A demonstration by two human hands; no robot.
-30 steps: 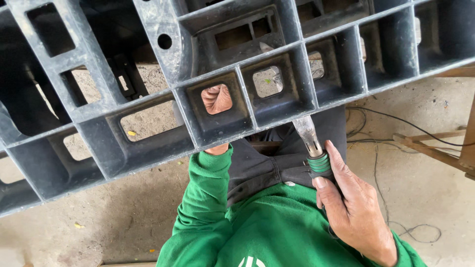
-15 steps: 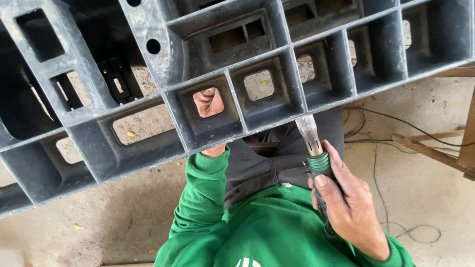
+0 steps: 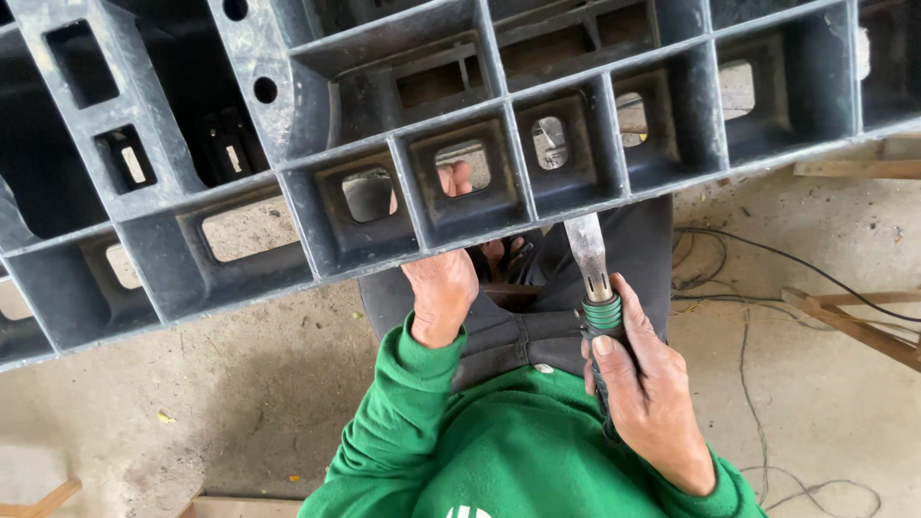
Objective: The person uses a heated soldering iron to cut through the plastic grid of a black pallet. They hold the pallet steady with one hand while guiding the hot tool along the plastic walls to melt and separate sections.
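Left hand (image 3: 443, 288) gripping lower edge of grey plastic pallet (image 3: 384, 144), fingers poking through a cell to steady it over lap; right hand (image 3: 645, 384) fisted round green-collared tool (image 3: 597, 288), tip touching rib.

The dark grey ribbed plastic pallet (image 3: 403, 125) blocks the frame's upper half, passable only through its small cut-out openings; bare concrete floor (image 3: 192, 403) lies open lower left.
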